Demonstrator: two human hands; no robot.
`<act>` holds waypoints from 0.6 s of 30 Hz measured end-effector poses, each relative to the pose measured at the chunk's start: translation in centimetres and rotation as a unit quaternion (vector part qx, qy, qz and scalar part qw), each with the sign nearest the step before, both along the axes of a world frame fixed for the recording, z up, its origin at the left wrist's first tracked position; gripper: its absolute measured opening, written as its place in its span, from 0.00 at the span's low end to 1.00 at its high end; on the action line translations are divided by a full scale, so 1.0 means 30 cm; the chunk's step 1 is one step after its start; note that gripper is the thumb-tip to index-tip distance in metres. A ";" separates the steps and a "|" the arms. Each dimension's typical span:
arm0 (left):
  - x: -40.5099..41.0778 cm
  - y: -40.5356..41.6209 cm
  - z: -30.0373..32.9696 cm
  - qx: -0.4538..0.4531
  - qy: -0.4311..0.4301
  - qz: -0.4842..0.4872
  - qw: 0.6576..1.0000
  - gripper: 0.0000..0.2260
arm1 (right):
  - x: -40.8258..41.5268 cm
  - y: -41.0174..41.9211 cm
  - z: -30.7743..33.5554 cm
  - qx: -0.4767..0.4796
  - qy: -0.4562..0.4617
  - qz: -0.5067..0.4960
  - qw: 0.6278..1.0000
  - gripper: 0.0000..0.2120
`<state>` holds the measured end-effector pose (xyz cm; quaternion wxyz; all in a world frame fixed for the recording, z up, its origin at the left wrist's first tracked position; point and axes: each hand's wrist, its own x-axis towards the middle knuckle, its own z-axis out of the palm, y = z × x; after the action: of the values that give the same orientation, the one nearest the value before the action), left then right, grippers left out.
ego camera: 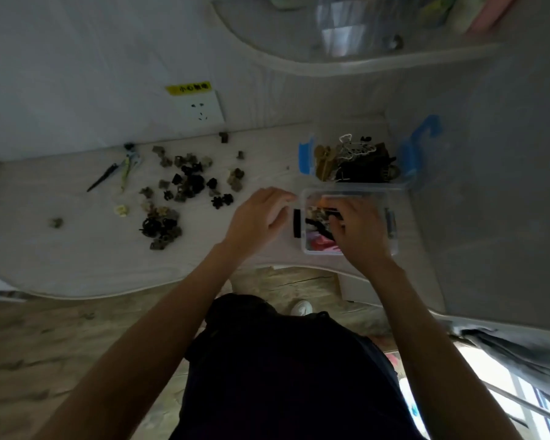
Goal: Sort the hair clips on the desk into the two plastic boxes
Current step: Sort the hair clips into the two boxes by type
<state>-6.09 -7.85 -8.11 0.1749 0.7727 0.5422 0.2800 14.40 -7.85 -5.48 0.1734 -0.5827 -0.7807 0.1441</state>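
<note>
desk (pixel 77 249), pale: small hair clips (pixel 185 182) scattered at centre-left. near box (pixel 308 249), black latches: right hand (pixel 359 233) inside, fingers curled, hold unclear. left hand (pixel 254 217) just beside it, fingers relaxed, empty. far box (pixel 305 157), blue latches, holds larger clips.

Small dark clips (pixel 185 182) scattered—two boxes (pixel 350 227) right.

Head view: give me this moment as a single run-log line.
right hand: in near box, fingers curled, grasp unclear | left hand: open, beside it | far box: holds clips | loose clips: many on desk
</note>
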 end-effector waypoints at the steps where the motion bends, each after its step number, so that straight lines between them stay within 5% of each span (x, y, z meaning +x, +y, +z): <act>1: -0.053 -0.012 -0.005 -0.003 -0.009 0.034 0.999 0.10 | -0.034 0.005 0.007 -0.003 0.017 0.015 1.000 0.10; 5: -0.328 -0.057 -0.015 -0.048 -0.037 0.185 0.981 0.10 | -0.253 0.057 -0.003 -0.054 0.036 0.113 0.991 0.11; 10: -0.683 -0.101 -0.044 -0.156 -0.124 0.377 0.904 0.10 | -0.576 0.120 -0.052 -0.094 0.023 0.220 0.971 0.13; 14: -0.950 -0.098 -0.088 -0.176 -0.103 0.444 0.872 0.13 | -0.855 0.193 -0.100 -0.120 -0.003 0.284 0.951 0.14; 18: -1.112 -0.009 -0.117 -0.199 -0.037 0.433 0.878 0.17 | -1.087 0.290 -0.136 -0.120 -0.020 0.308 0.944 0.16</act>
<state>-39.44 -8.12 -11.61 0.2060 0.3987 0.8603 0.2420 -18.20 0.86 -9.56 0.0333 -0.3332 -0.9022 0.2717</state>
